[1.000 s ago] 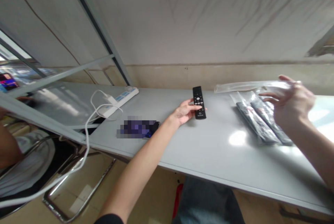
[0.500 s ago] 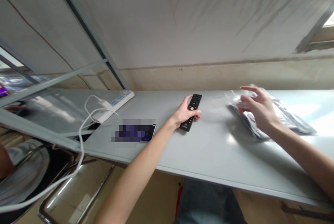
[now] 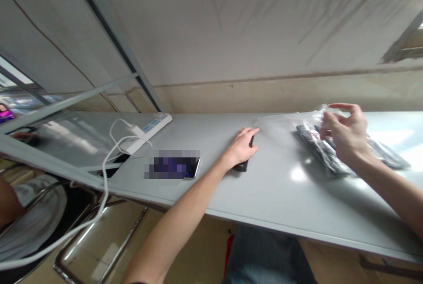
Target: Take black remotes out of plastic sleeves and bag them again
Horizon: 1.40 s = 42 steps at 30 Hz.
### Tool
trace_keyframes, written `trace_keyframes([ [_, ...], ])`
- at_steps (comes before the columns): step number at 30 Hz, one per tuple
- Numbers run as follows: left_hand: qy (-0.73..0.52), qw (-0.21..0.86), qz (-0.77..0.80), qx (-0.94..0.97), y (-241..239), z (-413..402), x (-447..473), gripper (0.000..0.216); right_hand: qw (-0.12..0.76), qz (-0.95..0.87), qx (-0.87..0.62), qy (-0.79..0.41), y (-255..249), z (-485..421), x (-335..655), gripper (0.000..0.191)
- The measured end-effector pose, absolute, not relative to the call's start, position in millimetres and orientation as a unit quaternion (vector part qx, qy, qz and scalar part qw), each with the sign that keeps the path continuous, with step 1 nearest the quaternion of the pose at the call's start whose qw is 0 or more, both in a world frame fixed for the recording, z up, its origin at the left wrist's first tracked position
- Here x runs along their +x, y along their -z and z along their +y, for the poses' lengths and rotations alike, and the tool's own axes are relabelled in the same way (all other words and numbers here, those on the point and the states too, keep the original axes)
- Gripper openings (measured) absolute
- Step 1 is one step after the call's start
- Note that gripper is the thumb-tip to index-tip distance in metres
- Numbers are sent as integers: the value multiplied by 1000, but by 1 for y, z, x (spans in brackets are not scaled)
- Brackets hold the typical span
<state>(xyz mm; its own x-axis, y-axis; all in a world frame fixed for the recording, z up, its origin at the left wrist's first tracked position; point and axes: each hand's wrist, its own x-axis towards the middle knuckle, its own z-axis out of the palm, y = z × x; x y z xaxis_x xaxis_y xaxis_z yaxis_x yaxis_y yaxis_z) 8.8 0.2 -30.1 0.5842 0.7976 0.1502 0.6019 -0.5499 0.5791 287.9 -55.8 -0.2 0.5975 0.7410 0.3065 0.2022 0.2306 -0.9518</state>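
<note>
A black remote control [image 3: 242, 167] lies on the table, largely covered by my left hand [image 3: 240, 146]. The fingers and thumb of that hand are around it from above, so only its near end and a strip of its side show. Off to the right, my right hand [image 3: 346, 132] is closed in a pinch on a thin clear plastic bag [image 3: 280, 121], which stretches leftward across the table. Below and beside this hand lie dark items in clear plastic wrapping [image 3: 322, 154], partly hidden by the hand and wrist.
On the grey table [image 3: 264, 204], a phone [image 3: 192, 168] with a blurred-out screen lies left of my forearm. Behind it is a white power strip [image 3: 150, 133] with a white cable [image 3: 105, 178] hanging off the edge. A metal frame [image 3: 112, 32] rises at left, near a chair [image 3: 89, 248] and another person's arm [image 3: 8, 204].
My left hand has turned over the remote control and now hides most of its keys. My right hand has moved right, drawing the plastic bag out longer.
</note>
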Motion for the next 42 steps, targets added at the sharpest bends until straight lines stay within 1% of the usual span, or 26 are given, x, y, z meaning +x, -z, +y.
trace_keyframes([
  [4,-182,159,460,855,27,-11,15,55,626,-456,-596,-211,1,-60,275,29],
  [7,-174,113,483,851,24,-21,21,49,597,-478,-602,-230,5,-63,266,37],
  [11,-171,85,502,844,22,-29,25,43,571,-479,-606,-279,9,-63,259,48],
  [14,-187,79,516,832,22,-30,25,41,534,-505,-619,-274,8,-53,263,52],
  [17,-212,78,519,824,22,-30,25,46,461,-571,-637,-237,8,-33,273,47],
  [20,-217,91,502,832,23,-29,24,62,423,-608,-648,-179,11,-14,278,50],
  [23,-196,123,473,850,22,-27,22,74,409,-629,-642,-159,15,-11,276,58],
  [27,-180,139,445,866,20,-22,18,72,418,-632,-625,-190,16,-26,271,63],
  [31,-151,168,438,870,20,-19,15,73,442,-623,-616,-191,16,-36,271,61],
  [33,-132,187,449,864,18,-19,14,73,439,-634,-615,-163,18,-37,272,59],
  [37,-114,210,468,851,14,-21,14,69,415,-674,-610,-40,17,-41,268,55],
  [42,-99,201,486,845,13,-21,14,69,347,-732,-583,65,14,-55,250,54],
])
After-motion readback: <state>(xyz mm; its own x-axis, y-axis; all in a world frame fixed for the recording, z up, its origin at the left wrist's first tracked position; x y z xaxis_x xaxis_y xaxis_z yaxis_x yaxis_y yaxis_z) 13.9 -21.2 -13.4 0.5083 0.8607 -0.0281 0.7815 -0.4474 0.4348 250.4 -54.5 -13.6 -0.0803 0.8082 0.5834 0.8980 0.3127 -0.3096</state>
